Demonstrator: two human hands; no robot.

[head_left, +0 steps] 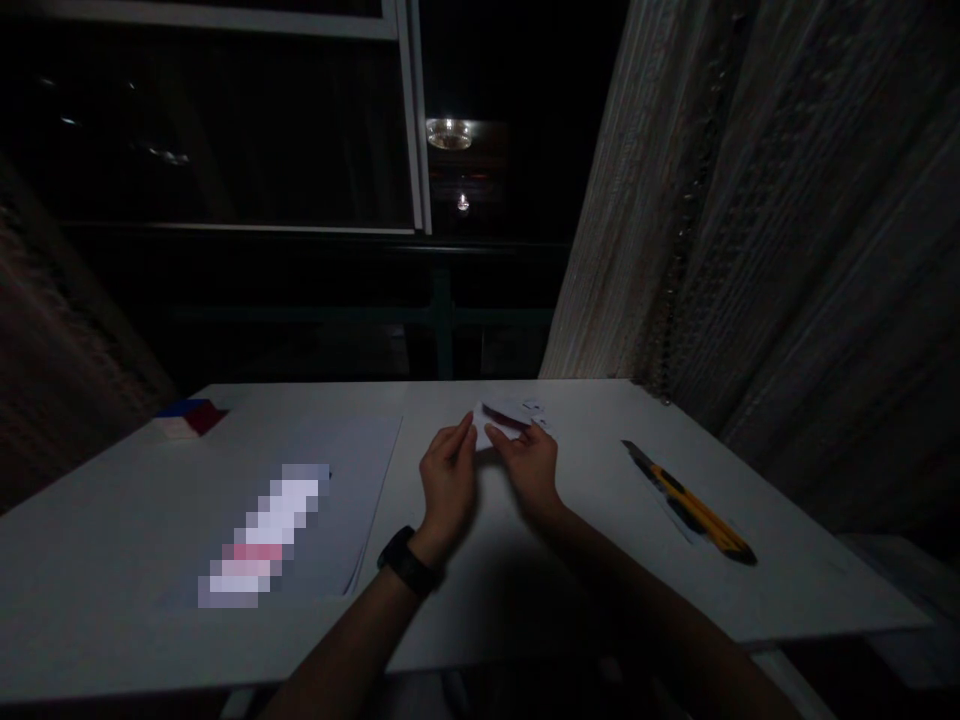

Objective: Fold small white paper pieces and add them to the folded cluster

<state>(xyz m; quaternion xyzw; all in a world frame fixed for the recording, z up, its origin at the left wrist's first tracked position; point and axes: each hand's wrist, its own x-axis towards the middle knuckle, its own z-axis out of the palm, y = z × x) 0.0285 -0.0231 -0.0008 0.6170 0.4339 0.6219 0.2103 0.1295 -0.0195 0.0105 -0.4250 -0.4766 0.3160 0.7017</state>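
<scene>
From where I stood, the left hand (450,468) and right hand (531,465) covered parts of the white paper (519,408) between them, and its dark marks were too small to read. A blocky blur (262,530) masked whatever lay on the white sheets (364,460). Both forearms (352,625) ran out of view below, the counter (585,440) at the left, the curtain (825,250) at the right.

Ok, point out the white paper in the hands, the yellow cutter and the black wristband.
White paper (517,410): head view, on its upper white part.
Yellow cutter (702,512): head view, on the handle's middle.
Black wristband (410,568): head view, on its dark strap.
</scene>
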